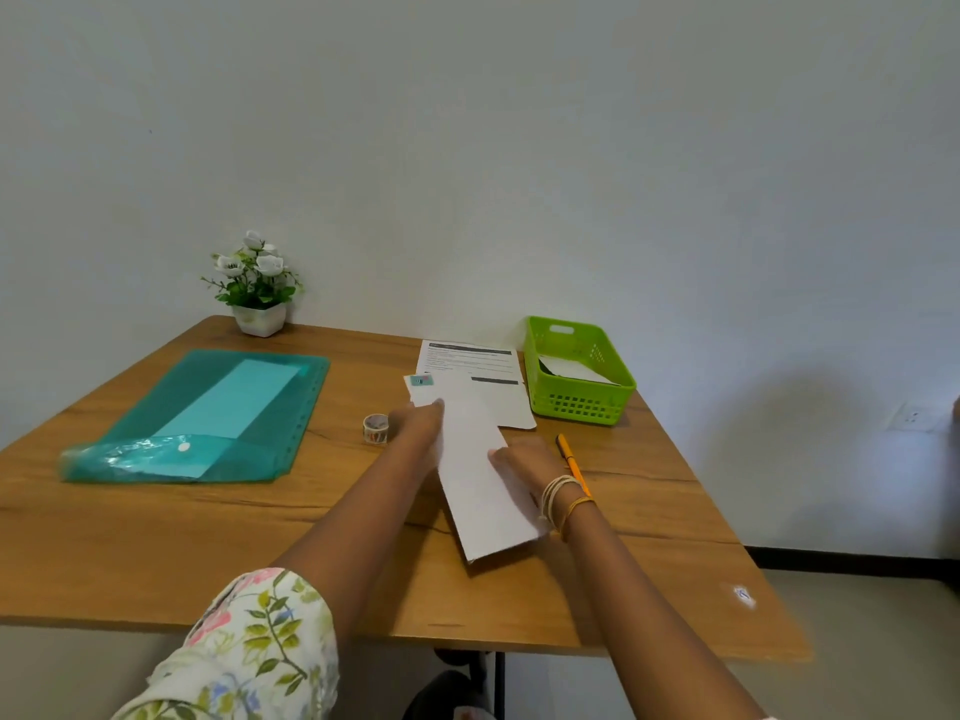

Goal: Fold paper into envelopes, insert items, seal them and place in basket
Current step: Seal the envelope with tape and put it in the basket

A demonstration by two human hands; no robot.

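A long folded white paper lies slanted on the wooden table. My left hand rests along its upper left edge with the fingers straight. My right hand presses flat on its right side near the middle. A printed sheet and a small white card with a teal sticker lie just beyond. The green basket stands at the back right with a white envelope inside.
A roll of patterned tape sits left of my left hand. An orange pen lies right of my right hand. A teal plastic folder covers the left side. A potted white flower stands at the back.
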